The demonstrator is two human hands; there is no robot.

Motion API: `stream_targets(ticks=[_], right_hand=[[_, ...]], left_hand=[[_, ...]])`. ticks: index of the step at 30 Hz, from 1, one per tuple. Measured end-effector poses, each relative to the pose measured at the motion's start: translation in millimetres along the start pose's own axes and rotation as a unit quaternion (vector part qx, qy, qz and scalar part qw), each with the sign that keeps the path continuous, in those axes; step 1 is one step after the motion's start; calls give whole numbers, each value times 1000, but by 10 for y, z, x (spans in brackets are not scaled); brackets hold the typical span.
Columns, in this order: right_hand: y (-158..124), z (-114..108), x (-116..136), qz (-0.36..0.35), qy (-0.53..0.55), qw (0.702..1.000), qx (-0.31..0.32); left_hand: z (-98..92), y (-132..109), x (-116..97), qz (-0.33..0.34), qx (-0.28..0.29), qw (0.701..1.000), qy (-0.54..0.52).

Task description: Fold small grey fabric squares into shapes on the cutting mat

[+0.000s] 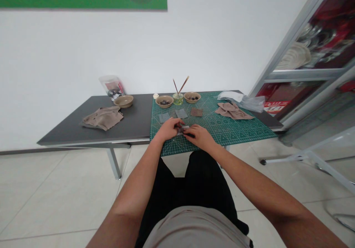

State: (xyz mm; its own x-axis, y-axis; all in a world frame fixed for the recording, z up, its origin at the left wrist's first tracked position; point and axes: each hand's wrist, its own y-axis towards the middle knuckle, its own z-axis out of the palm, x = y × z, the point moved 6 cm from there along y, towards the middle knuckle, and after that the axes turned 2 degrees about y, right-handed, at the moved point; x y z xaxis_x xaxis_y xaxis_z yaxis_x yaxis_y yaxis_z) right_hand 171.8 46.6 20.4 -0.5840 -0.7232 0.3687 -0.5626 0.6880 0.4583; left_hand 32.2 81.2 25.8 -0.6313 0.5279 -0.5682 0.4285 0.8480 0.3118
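Note:
Close to the near edge of the green cutting mat point(219, 129), both my hands meet over a small, thin grey piece point(182, 130) with dark patches on it. My left hand point(169, 128) has its fingers curled on the piece's left side. From the right, my right hand point(200, 136) pinches the same piece. Fingertips cover part of it, so its material is hard to make out. Just beyond lie two grey squares point(181, 113) and a brown square point(196, 112), all flat on the mat.
Behind the squares stand a bowl of dark bits point(164, 101), a glass jar with two thin sticks point(178, 99) and another bowl point(192, 97). Brown cloth point(234, 111) and plastic bags point(246, 101) lie right. Leftward are a cloth point(103, 118), a bowl point(123, 101) and a clear container point(111, 87).

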Motion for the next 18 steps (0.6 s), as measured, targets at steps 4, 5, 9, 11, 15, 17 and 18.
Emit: stream_targets(ticks=[4,5,9,11,15,17,18], right_hand=[[24,23,-18,10,0,1000,-3],[43,26,-28,20,-2,1000,-2],[84,4,-50,57,-5,998,-1],[75,-10,-44,65,-2,998,-1],[61,3,-23,70,0,998,5],[67,12,-28,81,-1,997,3],[72,16,-29,85,-1,996,2]], left_hand=[[2,1,5,5,-2,1000,14],[1,0,2,8,-2,1000,16],[-2,-4,-12,7,0,1000,15],[-2,-4,-20,5,2,1000,14],[5,1,-41,14,10,1000,15],[2,0,-44,16,10,1000,15],[-2,-1,-45,16,8,1000,14]])
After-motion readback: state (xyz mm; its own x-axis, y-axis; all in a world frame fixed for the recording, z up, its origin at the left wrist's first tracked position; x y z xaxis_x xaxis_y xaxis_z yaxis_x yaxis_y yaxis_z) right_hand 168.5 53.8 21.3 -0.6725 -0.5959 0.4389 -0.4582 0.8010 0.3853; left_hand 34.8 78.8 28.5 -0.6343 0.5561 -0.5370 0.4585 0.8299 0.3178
